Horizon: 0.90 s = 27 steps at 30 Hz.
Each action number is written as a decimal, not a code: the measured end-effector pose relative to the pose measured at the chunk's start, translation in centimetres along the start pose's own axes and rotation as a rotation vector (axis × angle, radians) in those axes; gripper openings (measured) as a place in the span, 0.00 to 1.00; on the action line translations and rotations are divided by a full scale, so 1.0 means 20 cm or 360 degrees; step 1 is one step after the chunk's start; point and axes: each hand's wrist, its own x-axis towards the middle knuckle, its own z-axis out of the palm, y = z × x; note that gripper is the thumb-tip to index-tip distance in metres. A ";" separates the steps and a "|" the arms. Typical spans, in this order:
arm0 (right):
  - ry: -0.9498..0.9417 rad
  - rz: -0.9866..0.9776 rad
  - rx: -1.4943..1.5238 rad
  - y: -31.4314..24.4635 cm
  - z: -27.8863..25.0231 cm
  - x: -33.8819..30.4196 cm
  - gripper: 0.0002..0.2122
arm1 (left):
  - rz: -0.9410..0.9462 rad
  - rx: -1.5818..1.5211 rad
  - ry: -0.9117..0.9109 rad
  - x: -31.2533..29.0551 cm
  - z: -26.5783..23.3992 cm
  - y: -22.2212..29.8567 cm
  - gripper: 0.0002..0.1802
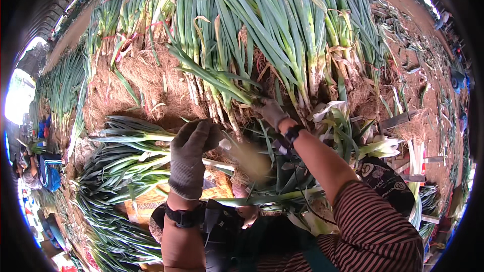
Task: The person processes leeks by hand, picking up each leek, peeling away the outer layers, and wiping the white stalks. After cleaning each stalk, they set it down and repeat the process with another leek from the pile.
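Observation:
My left hand (189,158), in a grey knit glove, is raised over the cut stalks with its fingers curled and pressed together. What they hold, if anything, I cannot make out. Farther right, my right hand (272,113), also gloved, closes around the lower part of a green onion (219,81), whose leaves slant up to the left. Just beyond it stand dense bundles of green onions (272,25) with roots and soil on their lower ends. Between my hands a pale brown shape (252,162) is smeared by motion.
Trimmed green onions (121,191) lie heaped to my left beside a printed cardboard box (143,205). Peeled-off leaves (335,126) pile up on the right. Tangled roots (146,78) spread below the far-left bundles. A person in blue (49,171) is at the far left.

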 end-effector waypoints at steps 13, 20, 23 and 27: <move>0.0210 -0.1059 -0.0230 -0.55 0.00 -1.13 0.09 | 0.0020 0.0000 0.0031 -0.15 0.24 -0.13 0.12; -0.0265 -0.0391 0.0232 -0.73 -0.05 -1.27 0.14 | 0.0576 0.0132 -0.0524 -0.27 0.31 -0.16 0.16; -0.0199 -0.0661 0.0723 -0.61 0.02 -1.22 0.09 | 0.0679 0.0308 -0.0548 -0.25 0.29 -0.16 0.20; -0.0038 -0.0559 0.0948 -0.49 0.04 -1.27 0.05 | 0.0462 0.0566 -0.0366 -0.27 0.30 -0.04 0.30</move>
